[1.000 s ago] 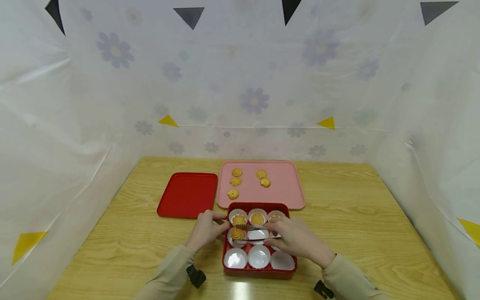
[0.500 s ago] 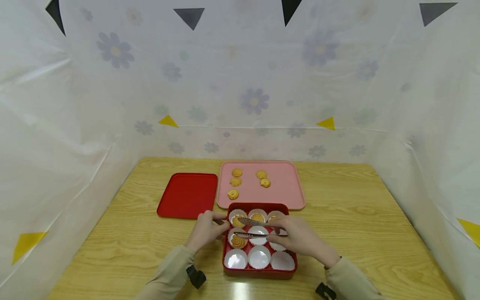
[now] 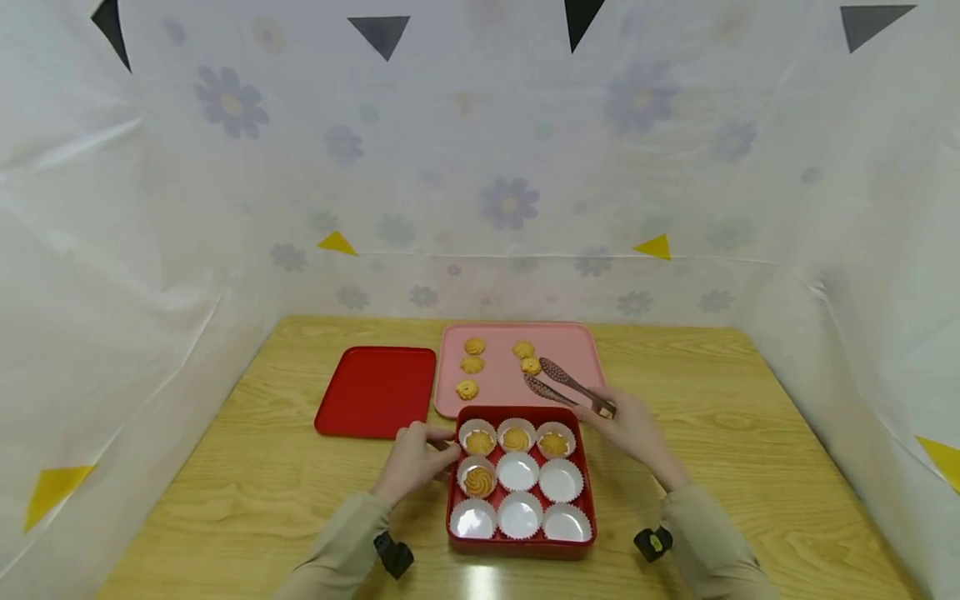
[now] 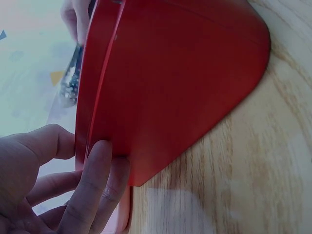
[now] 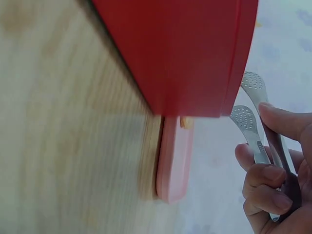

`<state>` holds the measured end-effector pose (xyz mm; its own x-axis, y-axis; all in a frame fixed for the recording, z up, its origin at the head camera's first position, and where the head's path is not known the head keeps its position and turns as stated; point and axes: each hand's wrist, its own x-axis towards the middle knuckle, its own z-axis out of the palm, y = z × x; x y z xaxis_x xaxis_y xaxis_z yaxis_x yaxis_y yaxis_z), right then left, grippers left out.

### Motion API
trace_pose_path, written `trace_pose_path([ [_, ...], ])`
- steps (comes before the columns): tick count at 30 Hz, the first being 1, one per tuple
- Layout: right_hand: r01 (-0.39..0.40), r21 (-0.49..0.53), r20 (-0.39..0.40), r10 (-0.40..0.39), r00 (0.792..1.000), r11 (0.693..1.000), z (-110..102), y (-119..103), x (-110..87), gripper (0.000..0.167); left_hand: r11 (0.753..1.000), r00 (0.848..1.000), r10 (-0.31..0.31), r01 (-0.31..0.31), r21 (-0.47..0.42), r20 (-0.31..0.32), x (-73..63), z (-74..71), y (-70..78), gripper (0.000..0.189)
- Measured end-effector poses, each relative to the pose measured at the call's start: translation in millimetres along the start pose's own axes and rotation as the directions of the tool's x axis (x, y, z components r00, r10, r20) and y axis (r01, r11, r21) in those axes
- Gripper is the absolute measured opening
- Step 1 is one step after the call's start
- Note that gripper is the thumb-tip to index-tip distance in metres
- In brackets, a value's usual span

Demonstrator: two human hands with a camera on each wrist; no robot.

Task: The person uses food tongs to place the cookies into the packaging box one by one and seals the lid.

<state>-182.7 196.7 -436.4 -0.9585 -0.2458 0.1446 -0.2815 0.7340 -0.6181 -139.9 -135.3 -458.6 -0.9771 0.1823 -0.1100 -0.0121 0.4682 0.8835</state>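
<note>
My right hand (image 3: 626, 429) grips metal tongs (image 5: 275, 146) with perforated tips, their two arms spread apart. In the head view the tongs reach over the pink tray (image 3: 570, 346), close to two piped cookies, and nothing is between the tips. My left hand (image 3: 414, 462) holds the upper left wall of a red box (image 3: 521, 547), fingers against its outer side in the left wrist view. Inside the box are white paper cups in rows. Cookies sit in the back-row cups and in the middle row's left cup, a swirled cookie (image 3: 478, 481); the other cups hold none.
Several cookies (image 3: 467, 389) lie on the pink tray behind the box. A flat red tray (image 3: 377, 392) is to its left. Wood-grain table (image 3: 697, 400) surrounds them, with pale flowered sheeting (image 3: 480, 167) at the back and sides.
The right hand has lifted the tongs off the box and carried them back and right, over the pink tray. The swirled cookie stays in the middle-left cup. My left hand has not moved.
</note>
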Motion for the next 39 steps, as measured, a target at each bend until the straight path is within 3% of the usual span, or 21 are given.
trace_pose_path([
  [6, -0.023, -0.079, 0.064, 0.028, 0.998, 0.997, -5.9, 16.8, 28.7, 0.029, 1.0, 1.0, 0.004, -0.004, 0.003, 0.002, 0.2, -0.5, -0.7, 0.036],
  [11, -0.039, -0.123, 0.143, 0.057, 0.988, 0.992, -5.3, 27.4, 48.6, 0.021, 1.0, 1.0, 0.008, -0.008, 0.007, 0.004, 0.0, -0.5, -0.3, 0.036],
  [19, -0.054, -0.133, 0.204, 0.081, 0.976, 0.99, 0.2, 32.6, 69.5, 0.026, 1.0, 1.0, 0.015, -0.015, 0.015, -0.004, 0.0, -0.4, -0.4, 0.035],
  [28, -0.038, -0.149, 0.208, 0.068, 0.976, 0.988, 7.7, 36.2, 75.1, 0.029, 1.0, 1.0, 0.003, -0.003, 0.005, -0.002, -0.1, -0.1, 0.6, 0.036],
  [39, -0.033, -0.182, 0.203, 0.07, 0.977, 0.983, 2.2, 31.4, 72.1, 0.025, 1.0, 1.0, -0.012, 0.012, -0.002, 0.005, -0.2, 0.5, 0.6, 0.037],
])
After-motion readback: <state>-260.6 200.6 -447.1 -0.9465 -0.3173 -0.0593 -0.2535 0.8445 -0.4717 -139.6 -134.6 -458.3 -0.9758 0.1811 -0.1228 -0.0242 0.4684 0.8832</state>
